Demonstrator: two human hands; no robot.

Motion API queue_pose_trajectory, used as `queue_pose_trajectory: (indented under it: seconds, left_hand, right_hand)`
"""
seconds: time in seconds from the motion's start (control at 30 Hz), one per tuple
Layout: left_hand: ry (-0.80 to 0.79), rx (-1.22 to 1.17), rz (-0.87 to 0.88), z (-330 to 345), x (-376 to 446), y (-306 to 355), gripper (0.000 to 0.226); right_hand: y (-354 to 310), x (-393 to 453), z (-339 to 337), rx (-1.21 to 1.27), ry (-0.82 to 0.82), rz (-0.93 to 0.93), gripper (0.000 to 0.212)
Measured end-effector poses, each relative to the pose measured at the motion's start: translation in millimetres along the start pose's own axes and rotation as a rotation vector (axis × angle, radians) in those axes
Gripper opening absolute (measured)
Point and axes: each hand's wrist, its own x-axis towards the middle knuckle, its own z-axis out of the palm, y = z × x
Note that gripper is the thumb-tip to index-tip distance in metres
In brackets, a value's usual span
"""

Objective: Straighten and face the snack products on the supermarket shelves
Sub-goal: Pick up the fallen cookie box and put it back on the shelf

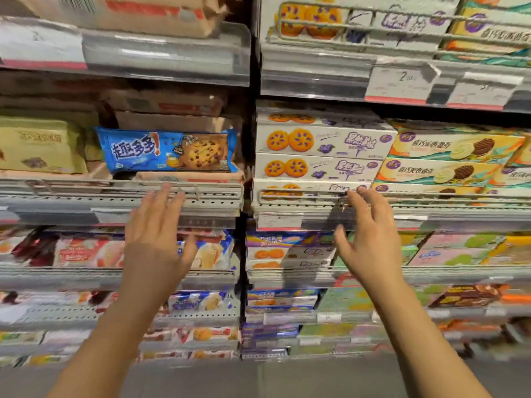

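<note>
White cookie boxes (pixel 321 155): 3 stacked, faced. Blue cookie pack (pixel 168 149): tilted, unstraightened. Left hand (pixel 156 225), right hand (pixel 370 225): fingers spread, empty.

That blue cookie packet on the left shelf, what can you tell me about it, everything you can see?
The blue cookie packet is a long, glossy plastic wrapper lying lengthwise with its front facing out. It shows large white characters with a red exclamation mark on the left and a chocolate-chip cookie picture on the right. It sits slightly tilted on flat pinkish-brown packs, under more of the same, beside a pale yellow pack. Neither hand touches it; the left hand is raised below it, fingers spread.
</note>
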Motion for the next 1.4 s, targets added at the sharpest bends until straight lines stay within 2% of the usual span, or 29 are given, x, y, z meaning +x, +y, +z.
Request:
queue_pose_trajectory:
  seconds: [0.17, 0.33, 0.43, 0.53, 0.6, 0.73, 0.97, 1.1, 1.4]
  left_hand:
    - [-0.048, -0.003, 0.046, 2.1, 2.0, -9.8, 0.079]
    - [-0.061, -0.017, 0.039, 0.4, 4.2, -15.9, 0.071]
    - [-0.071, 0.002, 0.022, 0.6, 6.0, -15.1, 0.067]
    - [-0.074, 0.045, 0.03, 1.4, 7.2, -14.3, 0.067]
    - [-0.078, 0.072, 0.038, 2.6, 7.1, -13.6, 0.068]
    - [-0.068, 0.09, 0.016, 4.9, 7.4, -9.4, 0.067]
    - [0.063, 0.079, -0.009, 10.8, 10.7, -0.1, 0.058]
    - [0.115, 0.09, -0.019, 14.2, 11.8, 7.1, 0.056]
    - [0.128, 0.109, -0.041, 11.8, 13.8, 18.1, 0.055]
  right_hand:
    - [-12.9, -0.3, 0.5, -0.039, -0.043, 0.068, 0.065]
    - [-31.4, -42.3, 14.3, 0.043, -0.024, 0.115, 0.045]
    - [-41.5, -70.8, 36.4, 0.02, -0.164, 0.071, 0.043]
    - [-43.6, -81.8, 61.5, -0.041, -0.356, 0.048, 0.058]
    - [-44.8, -77.5, 70.8, -0.046, -0.408, 0.045, 0.065]
    - [-41.6, -59.1, 81.1, -0.152, -0.396, -0.06, 0.069]
    - [-29.1, -38.7, 95.6, -0.274, -0.336, -0.141, 0.053]
    - [-23.4, -27.1, 98.2, -0.355, -0.327, -0.11, 0.069]
    - [-12.2, -16.9, 99.4, -0.388, -0.325, -0.13, 0.081]
